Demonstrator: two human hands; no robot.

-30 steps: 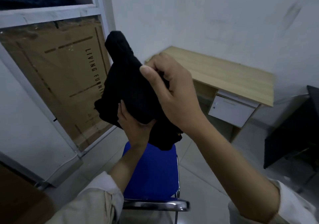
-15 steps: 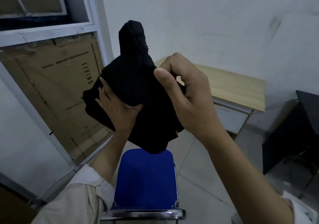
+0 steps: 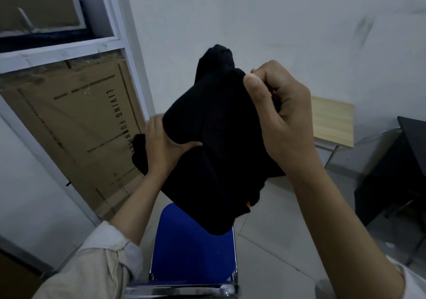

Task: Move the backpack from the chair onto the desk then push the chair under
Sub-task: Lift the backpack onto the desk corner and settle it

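Observation:
The black backpack (image 3: 216, 142) hangs in the air in front of me, above the blue chair (image 3: 193, 250). My left hand (image 3: 164, 146) grips its lower left side from underneath. At the upper right corner, my right hand (image 3: 280, 116) pinches the fabric. The light wooden desk (image 3: 332, 121) stands against the wall beyond the bag, and only its right end shows past my right hand. The chair's blue seat and chrome frame lie directly below the bag.
A flat cardboard box (image 3: 76, 128) leans against the window frame on the left. Dark furniture (image 3: 396, 174) stands at the right edge beside the desk. Pale floor tiles (image 3: 283, 236) run between the chair and the desk.
Both hands have carried the backpack to the right and slightly higher, so it now covers most of the desk. The view has shifted with it.

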